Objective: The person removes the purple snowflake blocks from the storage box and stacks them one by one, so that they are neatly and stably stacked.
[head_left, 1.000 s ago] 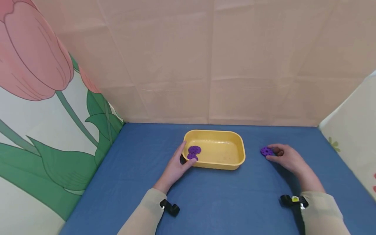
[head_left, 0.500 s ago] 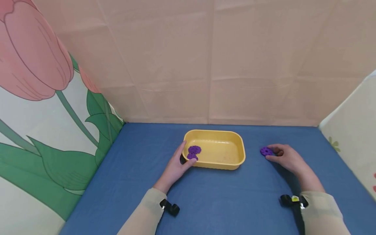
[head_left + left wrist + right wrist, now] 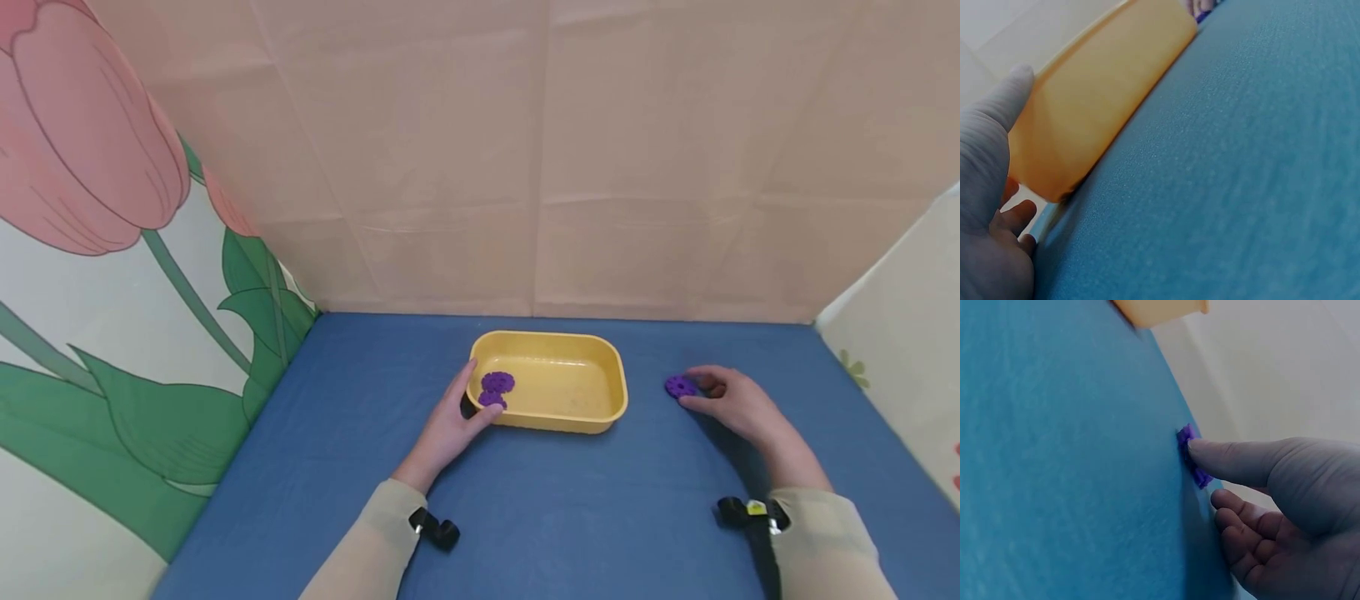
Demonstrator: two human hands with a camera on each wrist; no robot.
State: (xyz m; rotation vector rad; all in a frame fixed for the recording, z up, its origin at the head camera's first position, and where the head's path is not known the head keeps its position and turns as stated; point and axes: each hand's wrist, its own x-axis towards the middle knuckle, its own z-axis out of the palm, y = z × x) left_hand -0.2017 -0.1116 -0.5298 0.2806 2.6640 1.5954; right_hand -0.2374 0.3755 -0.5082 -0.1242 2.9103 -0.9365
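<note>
A shallow yellow plastic basin (image 3: 558, 421) sits on the blue tabletop. My left hand (image 3: 444, 427) holds its left end, thumb at the near rim and fingers along the side; the left wrist view shows the thumb against the basin's wall (image 3: 1085, 106). Inside, near that thumb, lie two purple gear-like discs with holes, a farther disc (image 3: 497, 382) and a nearer disc (image 3: 491, 400). To the right of the basin my right hand (image 3: 738, 408) pinches a similar purple disc (image 3: 678, 386) between thumb and fingers. In the right wrist view this disc (image 3: 1192, 459) is low at the cloth, partly covered by the thumb.
Blue cloth (image 3: 570, 517) covers the table. A beige sheet (image 3: 540, 167) hangs behind its far edge. On the left stands a panel with printed tulips (image 3: 97, 150), on the right a pale panel (image 3: 900, 333). Each wrist wears a black camera mount (image 3: 435, 529).
</note>
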